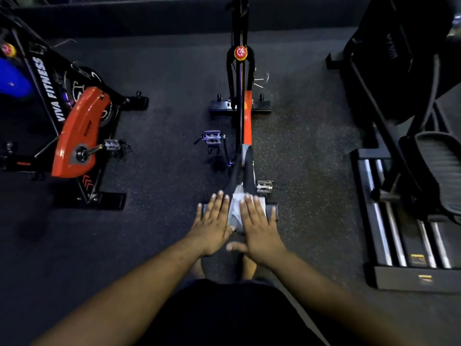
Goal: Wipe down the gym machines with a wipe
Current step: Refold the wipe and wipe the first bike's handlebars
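A black and orange spin bike [245, 121] stands straight ahead of me, seen from above and behind. Its saddle is mostly hidden under my hands. A pale grey wipe [235, 211] lies between my hands on the saddle. My left hand [212, 222] is flat with straight fingers, just left of the wipe. My right hand [259, 227] is also flat, its fingers lying over the wipe's right side. Neither hand curls round anything.
A second orange spin bike [74, 131] marked VIVA FITNESS stands at the left. A black elliptical machine [409, 156] with metal rails fills the right side. Dark speckled rubber floor [162, 186] runs between the machines. My legs are below the hands.
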Demonstrator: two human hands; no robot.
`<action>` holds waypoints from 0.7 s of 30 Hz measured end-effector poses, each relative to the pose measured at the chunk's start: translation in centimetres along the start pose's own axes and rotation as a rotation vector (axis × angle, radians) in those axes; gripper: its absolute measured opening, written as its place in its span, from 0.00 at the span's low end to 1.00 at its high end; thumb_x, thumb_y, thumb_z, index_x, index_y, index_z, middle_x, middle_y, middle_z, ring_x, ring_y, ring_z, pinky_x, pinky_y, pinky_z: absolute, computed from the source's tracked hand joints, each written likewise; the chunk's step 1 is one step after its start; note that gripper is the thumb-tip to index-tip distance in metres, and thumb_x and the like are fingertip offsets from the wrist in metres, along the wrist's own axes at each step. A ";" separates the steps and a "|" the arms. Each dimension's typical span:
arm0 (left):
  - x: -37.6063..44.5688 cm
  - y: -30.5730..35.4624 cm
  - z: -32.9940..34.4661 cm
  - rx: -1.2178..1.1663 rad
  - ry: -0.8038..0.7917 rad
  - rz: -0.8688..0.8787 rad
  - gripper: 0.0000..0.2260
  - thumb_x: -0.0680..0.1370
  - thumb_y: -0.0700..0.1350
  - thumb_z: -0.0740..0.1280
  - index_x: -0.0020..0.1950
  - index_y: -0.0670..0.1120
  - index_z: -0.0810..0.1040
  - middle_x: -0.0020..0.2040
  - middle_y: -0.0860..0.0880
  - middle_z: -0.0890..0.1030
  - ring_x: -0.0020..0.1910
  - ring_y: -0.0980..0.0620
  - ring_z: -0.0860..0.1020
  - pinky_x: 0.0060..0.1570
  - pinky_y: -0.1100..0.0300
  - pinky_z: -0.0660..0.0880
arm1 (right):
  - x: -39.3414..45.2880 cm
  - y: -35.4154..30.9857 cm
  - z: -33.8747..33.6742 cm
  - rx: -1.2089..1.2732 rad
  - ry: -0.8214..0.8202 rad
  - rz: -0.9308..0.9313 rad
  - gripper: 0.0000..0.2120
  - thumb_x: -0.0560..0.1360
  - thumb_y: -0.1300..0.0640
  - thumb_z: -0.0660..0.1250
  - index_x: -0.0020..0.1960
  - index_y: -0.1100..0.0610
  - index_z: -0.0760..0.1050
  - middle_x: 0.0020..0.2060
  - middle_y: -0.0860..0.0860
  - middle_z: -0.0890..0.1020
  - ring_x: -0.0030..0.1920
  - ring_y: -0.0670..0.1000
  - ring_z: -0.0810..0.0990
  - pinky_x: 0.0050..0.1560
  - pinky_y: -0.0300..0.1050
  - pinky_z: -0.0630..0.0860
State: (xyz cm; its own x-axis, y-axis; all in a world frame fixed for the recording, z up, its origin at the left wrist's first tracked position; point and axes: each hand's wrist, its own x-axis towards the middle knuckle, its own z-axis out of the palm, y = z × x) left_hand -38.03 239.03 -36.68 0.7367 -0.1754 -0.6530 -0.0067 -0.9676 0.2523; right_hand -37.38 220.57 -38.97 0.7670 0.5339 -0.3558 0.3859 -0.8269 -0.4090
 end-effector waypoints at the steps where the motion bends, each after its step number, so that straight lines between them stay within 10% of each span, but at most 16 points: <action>1: 0.1 -0.1 -0.1 -0.001 -0.007 0.009 0.35 0.86 0.57 0.50 0.74 0.49 0.22 0.74 0.50 0.19 0.75 0.50 0.23 0.77 0.43 0.30 | 1.9 0.1 -1.0 -0.005 0.008 0.013 0.59 0.63 0.16 0.36 0.80 0.54 0.31 0.78 0.49 0.28 0.76 0.49 0.24 0.73 0.67 0.30; 9: -0.1 -2.6 1.1 0.005 0.092 0.149 0.35 0.84 0.61 0.49 0.78 0.51 0.27 0.76 0.53 0.23 0.75 0.55 0.24 0.77 0.41 0.32 | 3.2 -1.5 -1.2 -0.029 0.001 0.143 0.59 0.63 0.16 0.34 0.80 0.54 0.30 0.78 0.52 0.28 0.78 0.54 0.28 0.76 0.69 0.36; 14: -0.2 -5.6 2.2 0.081 0.214 0.266 0.32 0.80 0.64 0.36 0.80 0.53 0.31 0.79 0.57 0.27 0.78 0.58 0.28 0.78 0.40 0.33 | -1.6 -3.7 2.0 -0.096 -0.018 0.103 0.60 0.67 0.16 0.44 0.82 0.59 0.46 0.82 0.58 0.45 0.81 0.61 0.43 0.73 0.72 0.42; 21: 0.7 -9.1 3.8 0.176 0.459 0.409 0.28 0.83 0.55 0.53 0.82 0.46 0.58 0.82 0.47 0.59 0.80 0.49 0.60 0.73 0.38 0.53 | 9.3 -1.9 -4.4 -0.135 0.040 0.191 0.58 0.64 0.15 0.35 0.80 0.53 0.30 0.78 0.48 0.29 0.77 0.53 0.26 0.76 0.70 0.36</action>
State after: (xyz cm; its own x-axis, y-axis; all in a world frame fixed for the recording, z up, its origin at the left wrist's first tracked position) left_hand -40.05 246.99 -42.09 0.8653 -0.4793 -0.1465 -0.4311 -0.8609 0.2701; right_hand -28.75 226.27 -37.83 0.8514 0.3606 -0.3809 0.2949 -0.9296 -0.2209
